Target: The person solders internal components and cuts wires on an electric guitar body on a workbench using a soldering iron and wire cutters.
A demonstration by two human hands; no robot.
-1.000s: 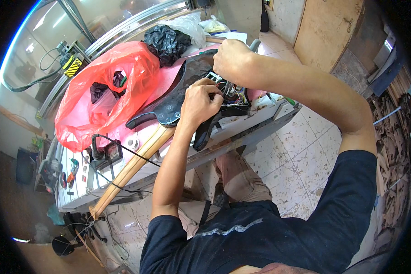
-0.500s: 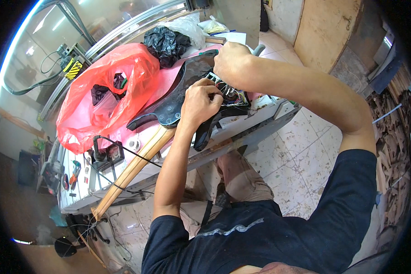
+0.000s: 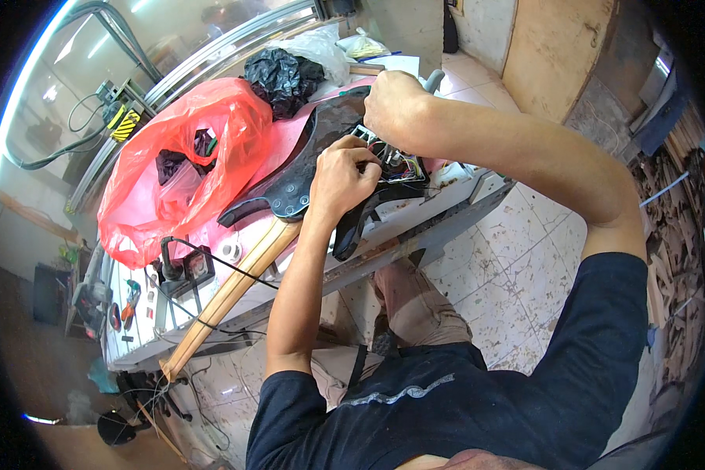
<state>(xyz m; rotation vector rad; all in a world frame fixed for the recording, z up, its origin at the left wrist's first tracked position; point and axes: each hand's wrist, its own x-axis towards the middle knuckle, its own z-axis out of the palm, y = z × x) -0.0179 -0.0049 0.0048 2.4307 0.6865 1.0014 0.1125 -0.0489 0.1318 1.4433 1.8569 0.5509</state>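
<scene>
A dark electric guitar point(image 3: 333, 117) lies on the bench with its back up. Its pale wooden neck point(image 3: 231, 298) points toward the lower left. Bolts show where the neck meets the body. An open cavity point(image 3: 403, 166) in the body shows wires and small electronic parts. My left hand point(image 3: 343, 178) rests at the cavity's left edge, fingers curled together; what they pinch, if anything, is hidden. Above the cavity, my right hand point(image 3: 395, 106) is closed in a fist over the far end of the body. Whatever lies inside it is out of sight. A grey rounded end point(image 3: 433, 81) sticks out beyond it.
A red plastic bag point(image 3: 141, 196) lies open left of the guitar, with a black bag point(image 3: 284, 78) behind it. A black cable point(image 3: 235, 272) crosses the neck from a socket box point(image 3: 192, 268). Small hand tools point(image 3: 130, 298) lie at the bench's left end.
Both hands keep almost the same places and closed shapes. The view has shifted very slightly.
</scene>
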